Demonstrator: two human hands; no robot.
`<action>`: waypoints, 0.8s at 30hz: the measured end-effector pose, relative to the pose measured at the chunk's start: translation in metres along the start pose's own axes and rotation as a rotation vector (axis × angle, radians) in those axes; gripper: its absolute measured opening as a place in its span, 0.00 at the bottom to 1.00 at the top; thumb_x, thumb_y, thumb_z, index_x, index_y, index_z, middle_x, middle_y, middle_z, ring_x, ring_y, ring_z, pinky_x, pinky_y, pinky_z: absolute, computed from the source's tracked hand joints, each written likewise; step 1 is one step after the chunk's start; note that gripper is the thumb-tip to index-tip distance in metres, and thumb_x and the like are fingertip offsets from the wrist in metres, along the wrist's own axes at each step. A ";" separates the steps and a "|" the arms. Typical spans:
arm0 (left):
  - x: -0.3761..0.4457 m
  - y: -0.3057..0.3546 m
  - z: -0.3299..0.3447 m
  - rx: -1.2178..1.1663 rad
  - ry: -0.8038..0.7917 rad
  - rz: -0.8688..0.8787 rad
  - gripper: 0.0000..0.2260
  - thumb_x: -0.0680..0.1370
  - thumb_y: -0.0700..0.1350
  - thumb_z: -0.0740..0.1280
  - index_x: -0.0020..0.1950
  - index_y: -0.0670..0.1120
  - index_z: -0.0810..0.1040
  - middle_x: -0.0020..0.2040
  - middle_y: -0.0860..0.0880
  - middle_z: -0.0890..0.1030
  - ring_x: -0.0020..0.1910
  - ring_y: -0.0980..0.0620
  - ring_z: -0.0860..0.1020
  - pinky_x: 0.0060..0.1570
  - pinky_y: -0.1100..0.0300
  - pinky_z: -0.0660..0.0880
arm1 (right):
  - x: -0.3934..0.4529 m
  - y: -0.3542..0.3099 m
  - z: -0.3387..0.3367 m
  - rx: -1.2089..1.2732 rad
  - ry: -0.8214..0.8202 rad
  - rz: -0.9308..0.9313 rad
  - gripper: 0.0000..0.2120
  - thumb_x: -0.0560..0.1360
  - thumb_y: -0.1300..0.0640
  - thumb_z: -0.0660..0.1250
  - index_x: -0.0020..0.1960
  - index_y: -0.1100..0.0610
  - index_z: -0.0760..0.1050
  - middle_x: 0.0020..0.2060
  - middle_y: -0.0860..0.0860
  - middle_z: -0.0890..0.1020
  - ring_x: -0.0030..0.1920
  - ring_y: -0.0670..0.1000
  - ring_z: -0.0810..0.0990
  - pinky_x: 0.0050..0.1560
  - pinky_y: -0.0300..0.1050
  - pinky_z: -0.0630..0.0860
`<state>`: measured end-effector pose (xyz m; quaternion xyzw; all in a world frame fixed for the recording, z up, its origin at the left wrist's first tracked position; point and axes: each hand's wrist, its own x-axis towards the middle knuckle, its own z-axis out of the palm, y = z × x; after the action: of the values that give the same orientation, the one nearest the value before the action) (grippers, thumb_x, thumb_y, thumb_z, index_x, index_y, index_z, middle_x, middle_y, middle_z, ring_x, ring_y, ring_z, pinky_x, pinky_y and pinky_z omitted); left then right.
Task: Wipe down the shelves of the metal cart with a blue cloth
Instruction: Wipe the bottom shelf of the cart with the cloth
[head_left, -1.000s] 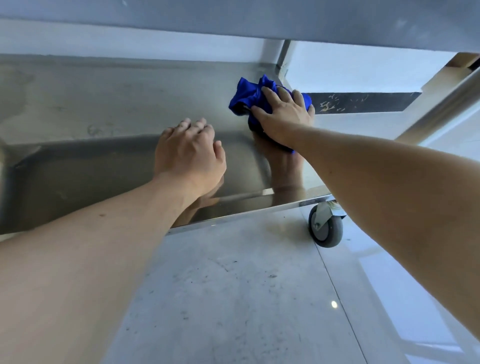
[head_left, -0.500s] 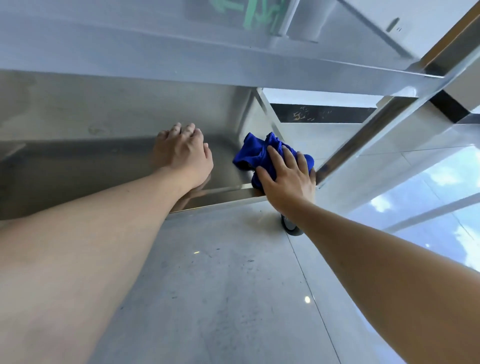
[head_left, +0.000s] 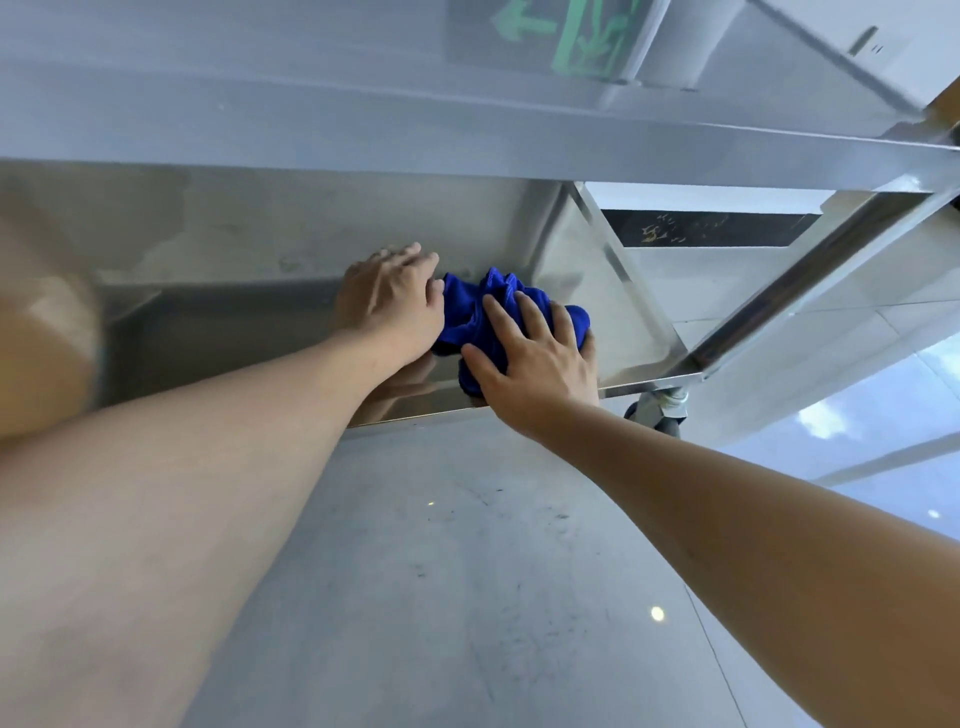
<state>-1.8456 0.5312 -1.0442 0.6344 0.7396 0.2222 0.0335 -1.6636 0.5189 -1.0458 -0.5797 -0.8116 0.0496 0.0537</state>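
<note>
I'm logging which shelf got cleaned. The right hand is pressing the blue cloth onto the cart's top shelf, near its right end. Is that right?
Not quite. The head view shows the right hand pressing the blue cloth onto the lower shelf, underneath the upper shelf, not on top. It is near the right end, as you said.

We are counting two hands, the left hand (head_left: 387, 306) and the right hand (head_left: 535, 364), one blue cloth (head_left: 472, 306), two cart shelves, upper (head_left: 363, 130) and lower (head_left: 234, 332), and one caster wheel (head_left: 662, 413) at center right.
</note>
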 end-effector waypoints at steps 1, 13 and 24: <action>-0.003 -0.012 -0.007 0.014 0.020 -0.022 0.18 0.81 0.49 0.59 0.69 0.46 0.74 0.72 0.44 0.72 0.71 0.43 0.70 0.70 0.47 0.66 | 0.001 -0.013 0.001 -0.003 -0.009 -0.038 0.31 0.77 0.31 0.46 0.78 0.36 0.50 0.80 0.46 0.56 0.79 0.57 0.47 0.75 0.67 0.46; -0.092 -0.174 -0.120 0.136 0.200 -0.433 0.17 0.80 0.50 0.59 0.66 0.45 0.76 0.63 0.43 0.79 0.62 0.41 0.75 0.62 0.48 0.71 | -0.003 -0.242 0.032 0.074 -0.108 -0.533 0.29 0.79 0.31 0.48 0.78 0.35 0.50 0.80 0.47 0.56 0.78 0.59 0.46 0.72 0.72 0.42; -0.135 -0.213 -0.164 0.131 0.313 -0.563 0.19 0.81 0.50 0.57 0.68 0.43 0.73 0.65 0.43 0.77 0.65 0.41 0.73 0.63 0.45 0.71 | 0.024 -0.347 0.047 0.052 -0.125 -0.780 0.34 0.78 0.35 0.55 0.80 0.41 0.48 0.80 0.44 0.54 0.79 0.57 0.47 0.75 0.68 0.46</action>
<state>-2.0707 0.3355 -1.0072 0.3640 0.8948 0.2510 -0.0612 -2.0029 0.4289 -1.0421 -0.2222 -0.9710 0.0810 0.0336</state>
